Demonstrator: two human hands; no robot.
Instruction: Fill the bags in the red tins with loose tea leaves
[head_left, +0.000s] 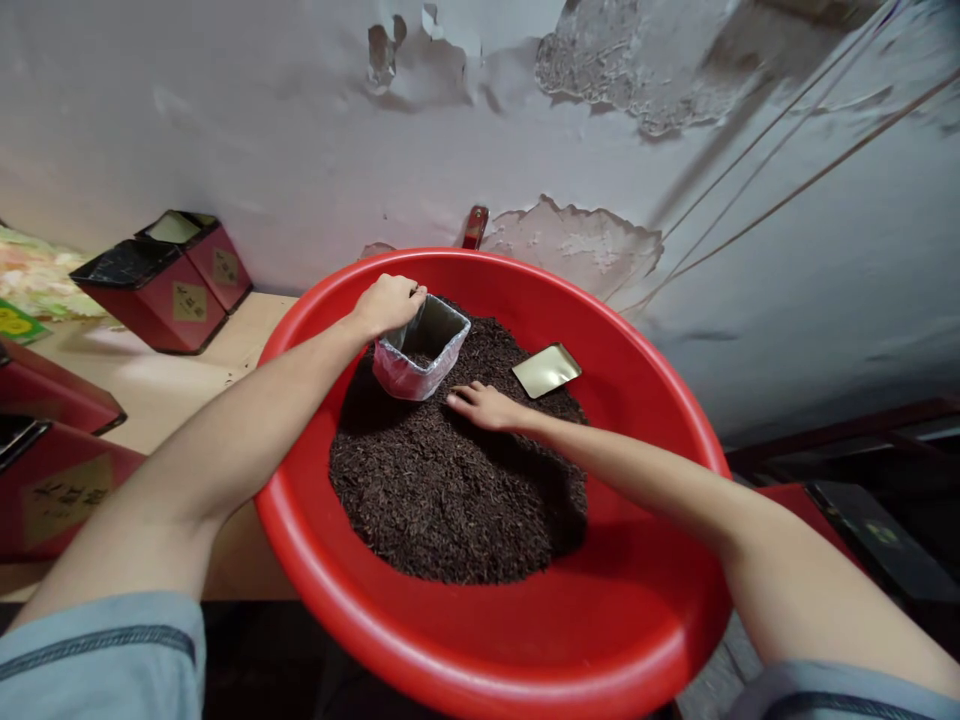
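In the head view, a wide red basin (600,640) holds a heap of dark loose tea leaves (450,500). Near the heap's far left side stands a square tin (415,374), pinkish red and seemingly wrapped in film, with a few leaves visible inside. My left hand (389,304) is closed over the tin's far left rim; its fingertips are partly hidden. Just right of the tin, my right hand (484,405) lies low on the leaves, its fingers stretched out to the left and holding nothing. A shiny gold metal lid (547,371) rests on the heap's right edge.
Red and black tea tins (176,275) stand on a wooden table (172,395) left of the basin, with more tins (67,485) nearer. A dark box (877,540) sits at the right. Behind is a peeling wall (262,130) with cords (795,180) at the right.
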